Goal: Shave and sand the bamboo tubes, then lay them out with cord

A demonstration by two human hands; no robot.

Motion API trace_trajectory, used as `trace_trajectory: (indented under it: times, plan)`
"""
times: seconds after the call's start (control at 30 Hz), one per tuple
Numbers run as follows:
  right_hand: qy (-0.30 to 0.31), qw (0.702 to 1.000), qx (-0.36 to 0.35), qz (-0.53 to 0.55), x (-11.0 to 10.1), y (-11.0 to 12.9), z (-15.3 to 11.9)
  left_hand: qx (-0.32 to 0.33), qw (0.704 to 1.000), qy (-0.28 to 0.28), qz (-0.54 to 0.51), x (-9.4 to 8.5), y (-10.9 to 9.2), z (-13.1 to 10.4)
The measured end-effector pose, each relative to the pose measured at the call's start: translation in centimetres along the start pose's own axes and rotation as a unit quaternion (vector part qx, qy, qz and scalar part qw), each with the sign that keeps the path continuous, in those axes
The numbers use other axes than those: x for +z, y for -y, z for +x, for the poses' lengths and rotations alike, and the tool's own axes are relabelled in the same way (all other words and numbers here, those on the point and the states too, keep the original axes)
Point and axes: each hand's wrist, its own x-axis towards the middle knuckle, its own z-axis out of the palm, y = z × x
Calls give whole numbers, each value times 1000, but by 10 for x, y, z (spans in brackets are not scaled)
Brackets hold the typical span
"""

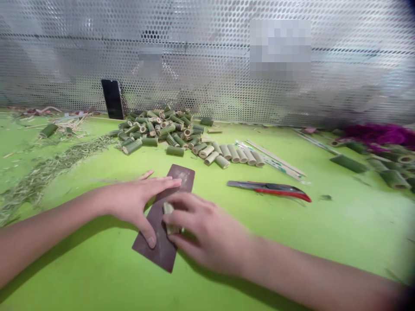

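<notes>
While a brown sheet is pressed to the table by the left hand, a pale bamboo piece is held on it by the right hand — pinched between bent fingers and thumb, just right of the left hand. The left hand is spread wide with nothing gripped; the sheet is merely touched by its thumb and fingers. Beyond the right hand and to its right, a red-handled knife is laid, blade leftward. Farther beyond that hand, pale pieces are set in a loose row, with thin sticks placed beside them. Beyond the left hand, green bamboo pieces are heaped — a phone is stood upright at their left. To that hand's left, shavings are strewn in a long band. Far to the right hand's right, purple fluff is piled near green tubes.
</notes>
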Motion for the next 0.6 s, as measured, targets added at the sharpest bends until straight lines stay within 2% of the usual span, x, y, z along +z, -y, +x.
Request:
trace_trajectory:
  times: [0.1, 0.27, 0.4, 0.47, 0.6]
  plan:
    - [6, 999, -47, 25, -1, -1, 2, 3, 1000, 2, 4, 0, 0, 1]
    - [-27, 999, -10, 27, 4, 7, 2, -20, 1000, 4, 1, 0, 0, 0]
    - [3, 995, -89, 41, 7, 10, -2, -41, 999, 14, 0, -1, -3, -1]
    - [-1, 996, -79, 33, 4, 3, -1, -51, 999, 17, -4, -1, -3, -1]
    - [-19, 999, -25, -7, -4, -8, 3, -17, 1000, 0, 3, 0, -2, 1]
